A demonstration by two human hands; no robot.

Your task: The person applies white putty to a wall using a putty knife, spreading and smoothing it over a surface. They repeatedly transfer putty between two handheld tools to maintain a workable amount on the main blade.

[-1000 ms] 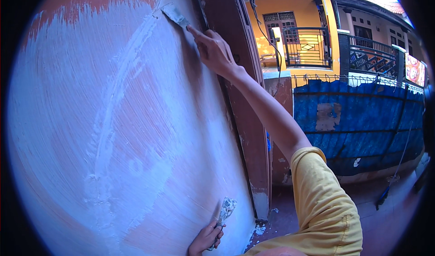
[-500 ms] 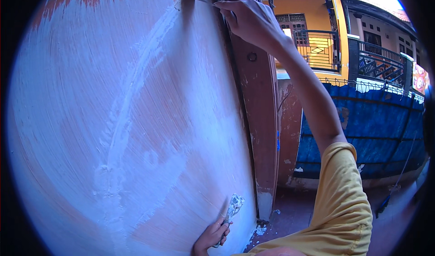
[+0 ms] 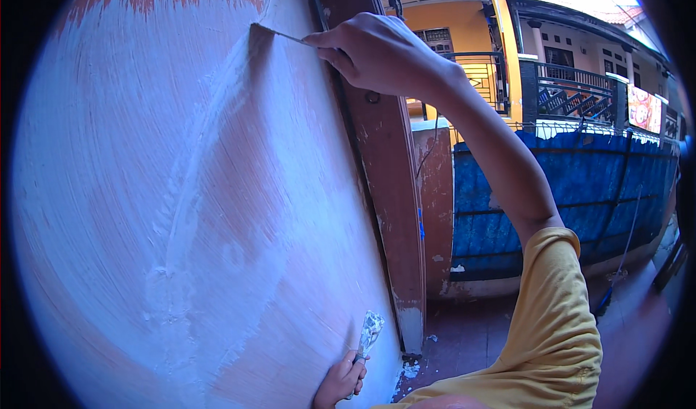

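My right hand [image 3: 384, 55] is raised high, fingers closed on the handle of a putty knife [image 3: 290, 38]. The knife's blade edge meets the wall [image 3: 239, 192], which carries streaky white filler over a reddish base. A long ridge of smoothed filler [image 3: 190, 184] runs down from below the blade toward the lower left. Low down near the wall, my left hand [image 3: 342, 380] is wrapped round a second putty knife [image 3: 370, 329]. White filler is clumped on that knife's blade, which points upward.
A reddish-brown wooden post [image 3: 388, 170] borders the wall on the right. White crumbs [image 3: 411, 370] lie at its foot on the tiled floor. Farther right stand a blue fence [image 3: 551, 192] topped with wire and a broom-like long-handled tool [image 3: 607, 297]. Houses with railings rise behind.
My right hand has drawn its putty knife down and to the left along the filler ridge. The left hand keeps its hold, nearly in place. The whole view has shifted slightly right.
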